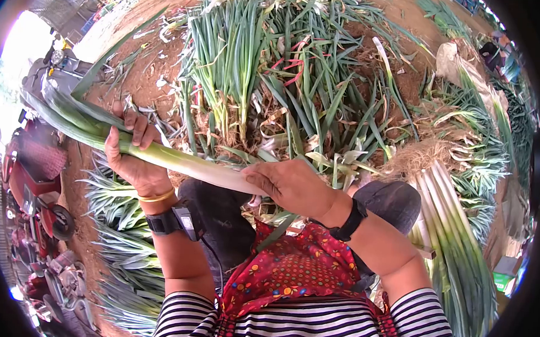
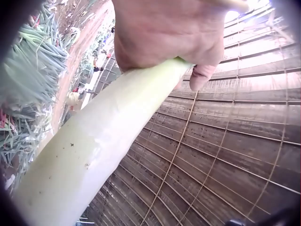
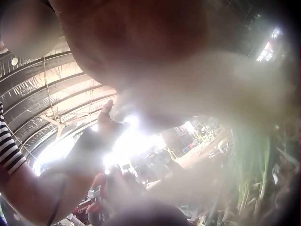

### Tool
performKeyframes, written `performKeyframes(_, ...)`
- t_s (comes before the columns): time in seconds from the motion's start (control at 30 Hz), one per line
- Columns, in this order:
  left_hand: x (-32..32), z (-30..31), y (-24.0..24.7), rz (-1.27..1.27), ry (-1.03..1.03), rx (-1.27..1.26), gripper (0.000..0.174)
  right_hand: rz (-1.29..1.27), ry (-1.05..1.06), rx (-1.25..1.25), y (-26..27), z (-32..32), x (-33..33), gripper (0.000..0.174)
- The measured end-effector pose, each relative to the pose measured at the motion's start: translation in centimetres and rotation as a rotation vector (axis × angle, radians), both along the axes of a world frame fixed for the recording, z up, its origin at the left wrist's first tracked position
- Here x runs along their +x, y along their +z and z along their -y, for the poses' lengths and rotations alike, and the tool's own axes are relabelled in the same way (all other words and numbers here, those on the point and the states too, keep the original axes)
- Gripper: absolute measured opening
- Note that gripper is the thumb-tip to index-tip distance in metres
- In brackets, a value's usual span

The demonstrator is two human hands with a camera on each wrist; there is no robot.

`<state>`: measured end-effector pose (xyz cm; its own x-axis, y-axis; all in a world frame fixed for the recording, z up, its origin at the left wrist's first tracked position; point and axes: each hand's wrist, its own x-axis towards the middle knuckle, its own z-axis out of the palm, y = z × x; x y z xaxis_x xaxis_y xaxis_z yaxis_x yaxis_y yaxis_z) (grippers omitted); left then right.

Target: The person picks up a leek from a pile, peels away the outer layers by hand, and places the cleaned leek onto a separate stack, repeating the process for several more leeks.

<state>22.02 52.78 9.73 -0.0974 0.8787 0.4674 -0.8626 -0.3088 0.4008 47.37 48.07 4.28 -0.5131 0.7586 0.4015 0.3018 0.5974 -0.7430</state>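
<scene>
Green at one end and white at the other, the leek (image 1: 162,158) hangs in the air just above the knees (image 1: 220,208), lying almost flat from left to right. I have the left hand (image 1: 129,156) wrapped tight round the green part. The right hand (image 1: 290,184) is closed over the white end. The left wrist view shows the stalk is smooth, with tiny specks of dirt on it.

I think the job now is cleaning this stalk. To do it well, I would keep the left hand firm so the leek cannot spin. I would slide the right hand gently, since a hard pull could snap it.

Behind it, a big pile of green onions (image 1: 256,65) lies on the dirt floor (image 1: 159,73). A bundle of white stalks (image 1: 454,237) lies near the right arm.
</scene>
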Motion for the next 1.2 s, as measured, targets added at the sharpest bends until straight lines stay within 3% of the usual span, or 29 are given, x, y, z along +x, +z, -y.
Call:
performKeyframes(0.1, 0.2, 0.1, 0.0, 0.004, -0.025, -0.001, 0.041, 0.136, -0.019, -0.015, 0.5, 0.4, 0.0, 0.023)
performKeyframes(0.23, 0.8, 0.2, 0.4, -0.015, -0.054, 0.011, 0.054, 0.095, -0.009, -0.038, 0.3, 0.5, 0.0, 0.022)
performKeyframes(0.43, 2.1, 0.4, 1.0, -0.052, -0.200, 0.141, 0.071, 0.048, 0.171, -0.255, -0.7, -0.1, 0.7, 0.024)
performKeyframes(0.53, 3.0, 0.4, 1.4, -0.150, -0.265, 0.228, 0.077, 0.072, 0.206, -0.455, -2.8, -0.5, 1.3, 0.029)
performKeyframes(0.57, 3.4, 0.4, 1.4, -0.148, -0.267, 0.227, 0.077, 0.000, 0.145, -0.677, -3.0, -0.5, 1.4, 0.031)
performKeyframes(0.6, 3.9, 0.5, 1.4, -0.181, -0.215, 0.171, 0.078, -0.075, 0.079, -0.900, -3.3, -0.5, 1.5, 0.033)
performKeyframes(0.63, 4.7, 0.6, 1.4, -0.214, -0.166, 0.114, 0.079, -0.079, 0.073, -0.904, -3.7, -0.5, 1.6, 0.033)
performKeyframes(0.67, 5.9, 1.2, 1.2, -0.298, 0.040, -0.096, 0.081, -0.197, 0.007, -0.896, -4.0, -0.5, 1.7, 0.033)
performKeyframes(0.7, 7.0, 1.3, 0.1, -0.371, 0.238, -0.345, 0.075, -0.313, -0.059, -0.884, -4.3, -0.6, 1.8, 0.032)
performKeyframes(0.73, 7.2, 1.3, -1.3, -0.323, 0.096, -0.361, 0.064, -0.499, -0.117, -0.998, -4.6, -0.8, 1.5, 0.029)
performKeyframes(0.77, 7.3, 1.1, -2.7, -0.276, -0.047, -0.373, 0.055, -0.506, -0.124, -0.996, -5.2, -1.2, 1.8, 0.029)
performKeyframes(0.8, 7.1, 0.7, -3.9, -0.279, -0.058, -0.371, 0.055, -0.600, -0.226, -1.036, -6.0, -1.8, 2.4, 0.027)
performKeyframes(0.9, 5.6, 0.0, -5.6, -0.090, -0.147, -0.289, 0.024, -0.666, -0.434, -0.980, -6.6, -3.1, 5.3, 0.021)
performKeyframes(0.97, 4.1, -0.4, -5.9, -0.058, -0.096, -0.358, 0.025, -0.678, -0.595, -1.010, -7.8, -4.2, 8.3, 0.024)
performKeyframes(1.0, 3.2, -0.5, -6.3, -0.035, -0.088, -0.353, 0.027, -0.380, -0.733, -0.693, -9.2, -4.7, 9.9, 0.026)
performKeyframes(1.03, 2.3, -0.3, -6.4, -0.038, -0.086, -0.352, 0.027, -0.286, -0.821, -0.718, -9.9, -5.4, 11.4, 0.020)
performKeyframes(1.1, 0.7, 0.0, -6.4, -0.015, -0.113, -0.311, 0.030, 0.030, -0.742, -0.458, -10.7, -5.8, 14.8, 0.024)
performKeyframes(1.13, 0.0, 0.0, -6.3, -0.030, -0.143, -0.263, 0.033, 0.026, -0.742, -0.461, -11.0, -5.3, 15.1, 0.024)
performKeyframes(1.2, -0.6, 0.3, -6.3, -0.047, -0.127, -0.253, 0.034, 0.480, -0.433, -0.355, -10.8, -3.7, 15.3, 0.031)
